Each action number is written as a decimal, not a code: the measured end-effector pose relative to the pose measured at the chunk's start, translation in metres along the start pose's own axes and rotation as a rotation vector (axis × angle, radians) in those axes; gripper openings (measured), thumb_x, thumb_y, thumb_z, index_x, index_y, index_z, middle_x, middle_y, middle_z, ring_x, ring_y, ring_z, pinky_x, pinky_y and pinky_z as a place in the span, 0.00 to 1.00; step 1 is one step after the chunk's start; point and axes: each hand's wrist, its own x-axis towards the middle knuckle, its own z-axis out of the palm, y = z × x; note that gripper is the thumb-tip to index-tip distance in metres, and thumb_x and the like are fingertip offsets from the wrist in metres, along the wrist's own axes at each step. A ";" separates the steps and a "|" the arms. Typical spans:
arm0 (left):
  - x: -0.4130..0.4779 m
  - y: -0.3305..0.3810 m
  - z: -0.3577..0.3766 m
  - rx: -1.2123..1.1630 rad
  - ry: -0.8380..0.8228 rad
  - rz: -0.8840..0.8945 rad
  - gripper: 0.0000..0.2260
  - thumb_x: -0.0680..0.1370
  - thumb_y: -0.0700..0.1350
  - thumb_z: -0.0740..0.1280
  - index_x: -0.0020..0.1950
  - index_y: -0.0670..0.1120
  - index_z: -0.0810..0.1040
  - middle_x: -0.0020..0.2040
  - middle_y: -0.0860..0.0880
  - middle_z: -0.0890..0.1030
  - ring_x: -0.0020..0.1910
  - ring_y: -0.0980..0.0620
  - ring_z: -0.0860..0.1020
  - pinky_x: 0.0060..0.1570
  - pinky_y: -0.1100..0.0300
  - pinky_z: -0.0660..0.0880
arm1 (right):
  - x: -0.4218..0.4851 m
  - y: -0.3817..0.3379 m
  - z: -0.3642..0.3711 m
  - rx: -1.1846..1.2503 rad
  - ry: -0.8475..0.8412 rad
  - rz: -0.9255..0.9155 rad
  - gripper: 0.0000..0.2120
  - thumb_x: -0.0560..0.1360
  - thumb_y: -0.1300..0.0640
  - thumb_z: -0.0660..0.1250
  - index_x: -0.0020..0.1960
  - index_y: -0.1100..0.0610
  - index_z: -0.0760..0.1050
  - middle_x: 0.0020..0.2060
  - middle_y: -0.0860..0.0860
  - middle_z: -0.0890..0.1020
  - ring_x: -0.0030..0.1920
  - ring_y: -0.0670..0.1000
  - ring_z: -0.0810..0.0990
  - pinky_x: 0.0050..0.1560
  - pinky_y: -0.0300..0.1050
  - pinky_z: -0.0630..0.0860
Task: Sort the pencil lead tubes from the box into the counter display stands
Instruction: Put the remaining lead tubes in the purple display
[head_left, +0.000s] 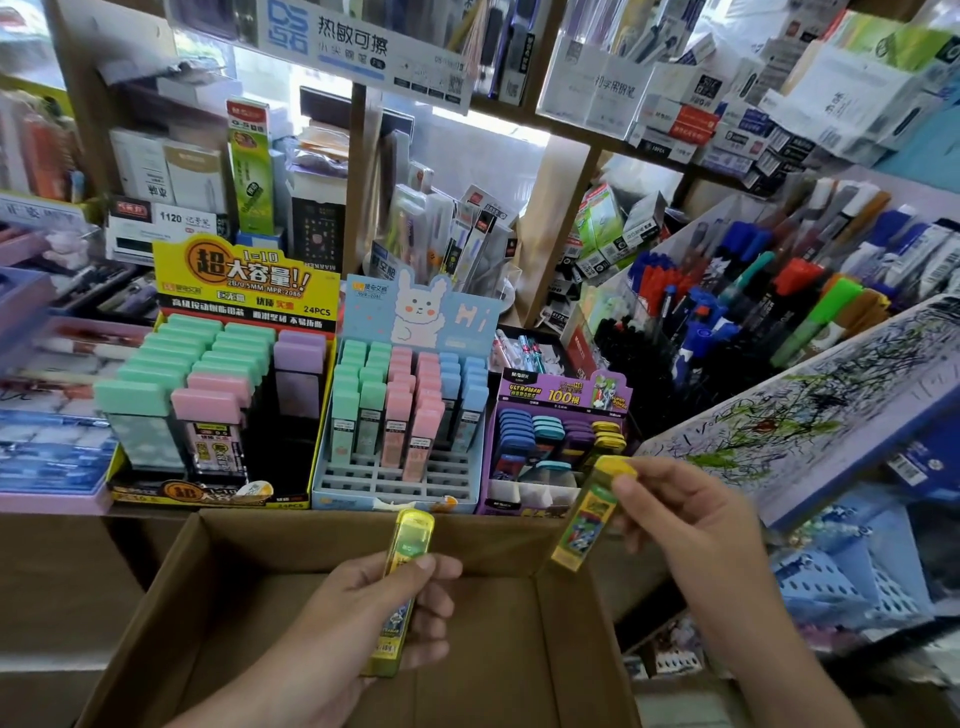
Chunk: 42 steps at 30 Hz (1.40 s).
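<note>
Your right hand (688, 530) pinches a tilted tube (589, 519) just before the purple stand (550, 402); left hand (374, 613) grips a second tube (410, 540), farther.

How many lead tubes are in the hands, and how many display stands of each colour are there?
Yellow tubes: 2, in left hand and right hand
Yellow stand: 1
Blue stand: 1
Purple stand: 1
Total: 5
</note>
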 end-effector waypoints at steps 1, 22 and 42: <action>0.000 0.000 0.000 0.013 0.009 0.012 0.10 0.80 0.43 0.69 0.50 0.41 0.88 0.39 0.40 0.83 0.34 0.48 0.81 0.34 0.56 0.81 | 0.002 -0.001 -0.007 -0.027 0.021 -0.023 0.07 0.71 0.59 0.73 0.47 0.50 0.86 0.37 0.57 0.86 0.33 0.50 0.83 0.32 0.35 0.80; 0.002 -0.003 0.000 -0.034 -0.025 -0.012 0.12 0.71 0.46 0.73 0.49 0.39 0.87 0.41 0.38 0.83 0.37 0.45 0.83 0.39 0.51 0.83 | 0.055 0.030 -0.031 -0.266 0.159 -0.227 0.10 0.78 0.66 0.71 0.55 0.55 0.84 0.41 0.48 0.87 0.42 0.50 0.88 0.46 0.44 0.85; 0.008 -0.009 -0.001 -0.027 -0.052 0.001 0.17 0.69 0.48 0.73 0.50 0.37 0.87 0.39 0.38 0.82 0.34 0.46 0.81 0.37 0.52 0.82 | 0.055 0.045 -0.024 -0.552 0.174 -0.223 0.10 0.74 0.64 0.76 0.55 0.59 0.84 0.41 0.49 0.86 0.42 0.48 0.86 0.47 0.53 0.86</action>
